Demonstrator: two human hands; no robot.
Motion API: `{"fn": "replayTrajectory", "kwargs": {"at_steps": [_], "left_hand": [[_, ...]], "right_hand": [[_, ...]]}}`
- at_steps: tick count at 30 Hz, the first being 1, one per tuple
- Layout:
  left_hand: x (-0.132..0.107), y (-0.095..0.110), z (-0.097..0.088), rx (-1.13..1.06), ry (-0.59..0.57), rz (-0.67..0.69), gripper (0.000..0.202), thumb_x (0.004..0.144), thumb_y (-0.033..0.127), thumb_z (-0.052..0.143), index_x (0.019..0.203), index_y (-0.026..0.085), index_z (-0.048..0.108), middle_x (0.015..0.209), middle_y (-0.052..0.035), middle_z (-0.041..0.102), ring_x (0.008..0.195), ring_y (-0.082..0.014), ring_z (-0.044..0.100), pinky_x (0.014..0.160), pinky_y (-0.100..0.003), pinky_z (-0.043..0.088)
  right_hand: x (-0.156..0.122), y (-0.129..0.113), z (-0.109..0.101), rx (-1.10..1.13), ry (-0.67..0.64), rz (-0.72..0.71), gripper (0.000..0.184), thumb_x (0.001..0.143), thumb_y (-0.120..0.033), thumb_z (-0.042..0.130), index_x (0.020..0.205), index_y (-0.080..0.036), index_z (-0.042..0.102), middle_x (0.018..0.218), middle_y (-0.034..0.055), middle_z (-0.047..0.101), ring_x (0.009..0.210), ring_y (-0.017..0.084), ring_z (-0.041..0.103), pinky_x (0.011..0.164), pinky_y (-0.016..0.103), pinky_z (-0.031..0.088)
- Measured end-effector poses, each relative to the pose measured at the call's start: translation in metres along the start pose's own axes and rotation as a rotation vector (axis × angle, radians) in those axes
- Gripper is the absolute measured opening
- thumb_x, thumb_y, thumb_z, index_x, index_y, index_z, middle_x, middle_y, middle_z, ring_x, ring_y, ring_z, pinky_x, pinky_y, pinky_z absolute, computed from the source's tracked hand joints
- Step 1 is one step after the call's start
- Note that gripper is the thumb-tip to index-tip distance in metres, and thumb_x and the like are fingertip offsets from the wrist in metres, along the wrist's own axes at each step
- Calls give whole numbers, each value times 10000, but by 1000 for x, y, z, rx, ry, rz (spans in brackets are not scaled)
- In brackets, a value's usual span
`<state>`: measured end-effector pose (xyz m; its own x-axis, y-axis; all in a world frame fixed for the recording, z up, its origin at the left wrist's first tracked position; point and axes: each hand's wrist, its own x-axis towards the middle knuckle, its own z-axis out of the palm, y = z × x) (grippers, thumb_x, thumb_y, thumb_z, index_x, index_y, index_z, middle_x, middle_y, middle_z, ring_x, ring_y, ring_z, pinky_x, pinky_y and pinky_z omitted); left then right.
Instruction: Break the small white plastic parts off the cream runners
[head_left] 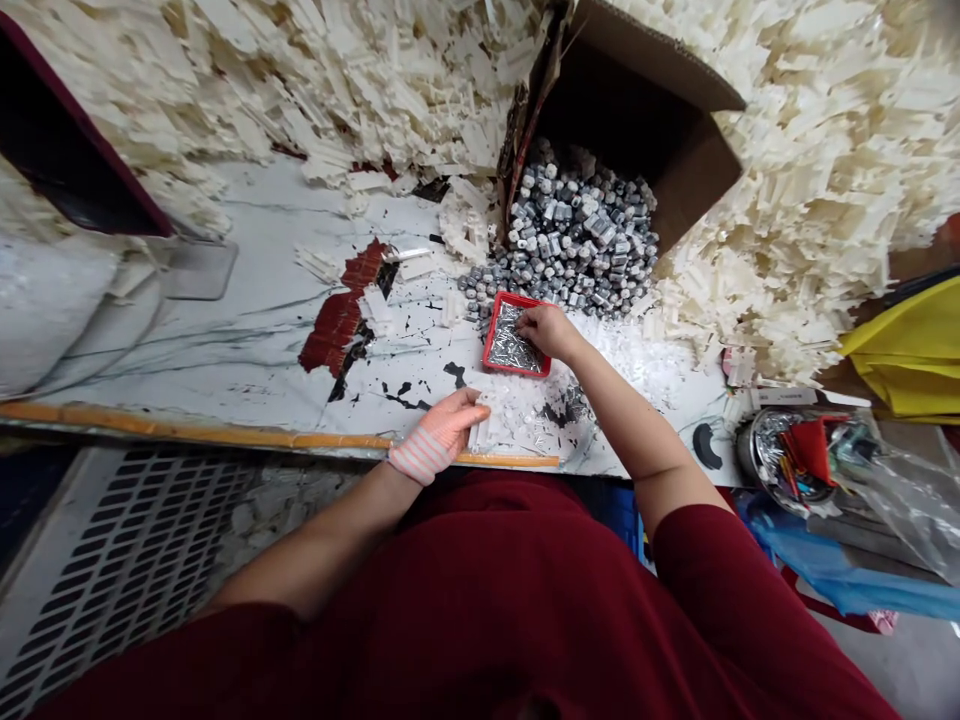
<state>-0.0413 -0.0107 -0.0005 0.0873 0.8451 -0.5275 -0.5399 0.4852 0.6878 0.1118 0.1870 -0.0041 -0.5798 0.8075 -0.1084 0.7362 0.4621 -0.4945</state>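
Observation:
My left hand (437, 436), in a pinkish striped glove, is closed on a white plastic part (484, 425) close to the table's front edge. The bare right hand (546, 330) reaches into a red tray (486, 358) filled with small shiny metal pins (513, 350). Its fingers are bent down among the pins, and whether they pinch any is hidden. Behind the tray lies a heap of small grey and white cylindrical pieces (585, 235), spilling from a cardboard box (694, 190) tipped on its side. Small clear bits (525, 410) are scattered between my hands.
Big piles of cream plastic parts (360, 70) line the back and right of the marble-patterned table (255, 340). A dark screen (75, 130) stands at left. At right is a metal bowl (757, 460) with assorted items. A plastic crate (135, 560) sits below the table edge.

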Motion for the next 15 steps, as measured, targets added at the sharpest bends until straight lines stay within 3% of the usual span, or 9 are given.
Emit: {"fn": "replayTrajectory", "kwargs": {"at_steps": [7,11,15], "left_hand": [[-4,7,8,15,-26,-16,268,583,209,721,786,163,552,658,36,580,644,-120,534,632,-238,405],[-2,2,3,43,-57,-10,244,606,229,715,784,160,564,682,29,580,668,-123,531,650,-239,407],[3,-6,1,54,-70,-38,252,601,233,720,787,166,563,669,28,560,663,-119,520,648,-234,406]], "right_hand": [[-12,-4,-20,290,14,168,97,738,-152,686,821,-102,690,707,10,644,623,113,573,663,271,483],[-59,10,-27,508,8,273,93,758,-181,667,815,-108,656,563,-24,585,481,87,524,520,234,463],[-114,29,-7,536,-4,428,102,744,-214,685,787,-124,660,503,-46,565,431,73,498,466,199,427]]}}
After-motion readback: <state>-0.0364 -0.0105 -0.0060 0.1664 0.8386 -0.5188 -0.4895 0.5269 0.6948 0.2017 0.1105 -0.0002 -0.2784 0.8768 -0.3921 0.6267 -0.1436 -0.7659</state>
